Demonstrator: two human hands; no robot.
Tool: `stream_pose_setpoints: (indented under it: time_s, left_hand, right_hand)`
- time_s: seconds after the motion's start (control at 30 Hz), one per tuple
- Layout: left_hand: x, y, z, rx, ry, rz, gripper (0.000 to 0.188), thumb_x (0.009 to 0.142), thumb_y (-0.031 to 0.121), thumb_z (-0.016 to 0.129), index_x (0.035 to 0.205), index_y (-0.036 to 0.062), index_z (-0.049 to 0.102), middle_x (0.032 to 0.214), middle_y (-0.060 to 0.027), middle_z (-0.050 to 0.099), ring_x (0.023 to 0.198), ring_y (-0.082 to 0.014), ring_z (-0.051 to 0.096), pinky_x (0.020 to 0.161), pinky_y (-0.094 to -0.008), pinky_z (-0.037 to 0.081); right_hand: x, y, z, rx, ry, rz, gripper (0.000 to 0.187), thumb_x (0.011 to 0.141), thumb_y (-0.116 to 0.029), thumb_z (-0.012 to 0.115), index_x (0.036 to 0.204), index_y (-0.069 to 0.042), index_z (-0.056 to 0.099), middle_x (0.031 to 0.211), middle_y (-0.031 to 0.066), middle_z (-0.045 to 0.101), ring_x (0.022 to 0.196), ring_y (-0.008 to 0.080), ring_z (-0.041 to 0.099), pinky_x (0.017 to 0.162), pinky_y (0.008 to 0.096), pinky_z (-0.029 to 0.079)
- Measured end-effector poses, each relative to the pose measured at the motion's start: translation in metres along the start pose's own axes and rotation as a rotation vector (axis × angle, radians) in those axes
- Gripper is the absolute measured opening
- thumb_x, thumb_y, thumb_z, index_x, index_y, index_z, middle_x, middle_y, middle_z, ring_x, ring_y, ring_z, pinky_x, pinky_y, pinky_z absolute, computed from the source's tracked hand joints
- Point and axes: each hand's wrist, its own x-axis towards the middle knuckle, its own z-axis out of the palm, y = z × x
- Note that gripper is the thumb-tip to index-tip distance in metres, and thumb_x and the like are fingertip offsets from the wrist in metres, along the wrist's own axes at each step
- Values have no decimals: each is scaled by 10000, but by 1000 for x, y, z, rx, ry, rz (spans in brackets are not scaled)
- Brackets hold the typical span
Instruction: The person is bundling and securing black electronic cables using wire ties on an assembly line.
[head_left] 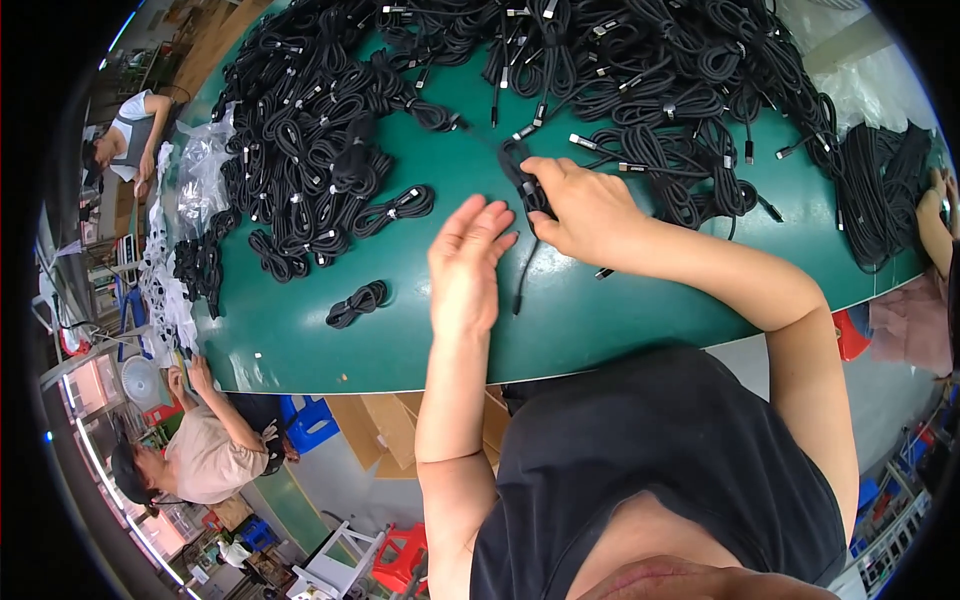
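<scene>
A bundled black cable (514,158), partly smeared by motion, is pinched between the thumb and fingers of my right hand (585,208). One loose end of it hangs down toward me over the green table. To its left is my left hand (468,262), fingers stretched upward and holding nothing, just apart from the bundle. A single coiled black cable (357,304) lies left of that hand. Beyond both hands, a large pile of coiled black cables (310,130) spreads over the left, and another pile (660,60) covers the far right, with metal connector ends showing.
The green table (400,350) curves along in front of me. Clear plastic bags (205,170) lie at its left end. A long cable bundle (875,195) lies at the right edge near another person's hand (937,215). Two people sit at the left; cardboard boxes (375,425) stand below the table.
</scene>
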Motion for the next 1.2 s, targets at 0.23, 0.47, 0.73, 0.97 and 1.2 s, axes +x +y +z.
stream_pose_setpoints:
  time_s: [0.23, 0.47, 0.73, 0.97, 1.2]
  left_hand:
    - [-17, -1, 7, -178, -152, -39, 462, 827, 62, 574, 1234, -52, 389, 919, -65, 573, 862, -122, 546, 759, -248, 442]
    - [-31, 22, 8, 47, -335, -161, 397, 825, 63, 584, 1191, -28, 461, 869, -22, 580, 716, -66, 533, 639, -177, 435]
    - [-26, 23, -8, -262, -683, -48, 466, 918, 245, 424, 1219, -108, 378, 941, -167, 593, 764, -219, 586, 633, -275, 471]
    - [-33, 10, 11, -246, -627, 155, 409, 856, 106, 511, 1215, -68, 422, 910, -97, 506, 701, -147, 505, 591, -255, 436]
    - [-33, -4, 16, 430, -404, 539, 444, 736, -57, 638, 1148, -38, 474, 917, -22, 435, 668, -54, 398, 601, -186, 385]
  right_hand:
    - [-9, -14, -33, 739, -307, 150, 387, 751, -38, 594, 1123, -23, 486, 717, 48, 551, 602, 99, 531, 546, 238, 431]
    - [-13, -12, -60, 28, 112, -547, 377, 628, -18, 594, 1000, -73, 565, 1047, 106, 491, 1007, 278, 464, 862, 411, 354]
    - [-22, 4, -69, 163, -101, -566, 330, 667, -95, 646, 972, -21, 543, 982, 133, 489, 893, 311, 480, 797, 404, 398]
    - [-30, 8, -46, 372, -155, -461, 258, 744, -160, 625, 888, 5, 488, 898, 123, 537, 793, 307, 546, 690, 397, 434]
    - [-35, 5, -34, 385, -62, -421, 269, 747, -155, 631, 904, -5, 474, 851, 127, 563, 733, 314, 556, 657, 390, 442]
